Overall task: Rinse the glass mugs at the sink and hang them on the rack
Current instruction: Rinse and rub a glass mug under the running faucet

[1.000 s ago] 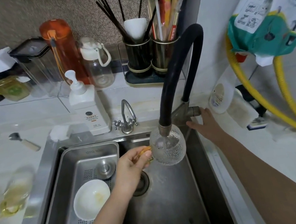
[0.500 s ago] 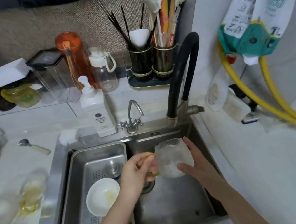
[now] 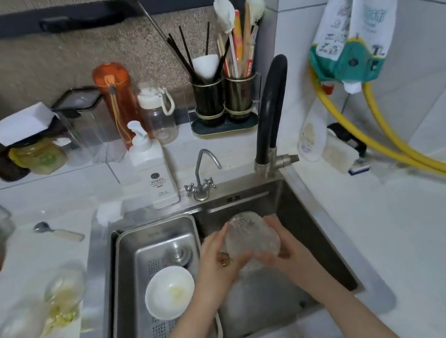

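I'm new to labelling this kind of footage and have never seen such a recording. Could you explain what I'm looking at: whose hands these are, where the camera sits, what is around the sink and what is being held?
There is no machine here. A person wears a wide-angle camera on the head, looking down at their own hands, so there is just this one view. The left hand and right hand together hold a textured glass mug over the steel sink. Left of it, a metal tray in the sink holds a small white bowl. Behind stand a black tap, a white soap pump bottle and a utensil holder. More glassware, blurred, lies on the counter at far left.
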A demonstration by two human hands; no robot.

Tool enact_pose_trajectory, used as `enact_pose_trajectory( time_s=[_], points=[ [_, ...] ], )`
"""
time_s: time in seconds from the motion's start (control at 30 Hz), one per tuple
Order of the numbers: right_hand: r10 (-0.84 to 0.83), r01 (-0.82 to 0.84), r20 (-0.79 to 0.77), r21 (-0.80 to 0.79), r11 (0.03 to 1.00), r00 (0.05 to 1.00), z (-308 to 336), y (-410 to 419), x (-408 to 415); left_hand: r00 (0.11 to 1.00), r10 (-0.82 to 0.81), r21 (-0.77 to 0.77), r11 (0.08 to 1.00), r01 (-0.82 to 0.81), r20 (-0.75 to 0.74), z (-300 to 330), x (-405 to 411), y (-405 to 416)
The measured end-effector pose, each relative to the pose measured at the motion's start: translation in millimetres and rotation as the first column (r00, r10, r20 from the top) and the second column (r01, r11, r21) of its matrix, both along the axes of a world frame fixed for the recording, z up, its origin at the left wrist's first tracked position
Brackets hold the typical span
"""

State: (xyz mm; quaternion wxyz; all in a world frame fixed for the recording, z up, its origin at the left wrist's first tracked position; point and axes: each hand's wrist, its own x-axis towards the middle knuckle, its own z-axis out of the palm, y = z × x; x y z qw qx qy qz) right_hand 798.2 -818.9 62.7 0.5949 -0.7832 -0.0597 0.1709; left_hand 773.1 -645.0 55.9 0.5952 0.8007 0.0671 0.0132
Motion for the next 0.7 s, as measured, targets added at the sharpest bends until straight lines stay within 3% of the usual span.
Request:
enact_pose_trajectory(
  time_s=[0.13,0.37,0.53,0.7],
  points=[
    [-0.126,0.126,0.052,-0.001,0.992,0.991,2,7,-16,0.995,-0.042,-0.15,0.988,0.028,-0.09,2,-2,5],
    [-0.303,0.298,0.064,0.082,0.951,0.951,22,20,-28,0.977,-0.099,-0.253,0.966,0.05,-0.186,13,-19,-1],
    [-0.307,0.3,0.097,0.081,0.95,0.947,26,19,-34,0.99,-0.025,-0.191,0.982,-0.002,-0.136,27,-29,-2],
    [-0.241,0.236,0.12,0.057,0.97,0.963,42,16,-36,0.986,0.072,-0.263,0.958,-0.111,-0.153,35,-34,-5]
  ],
)
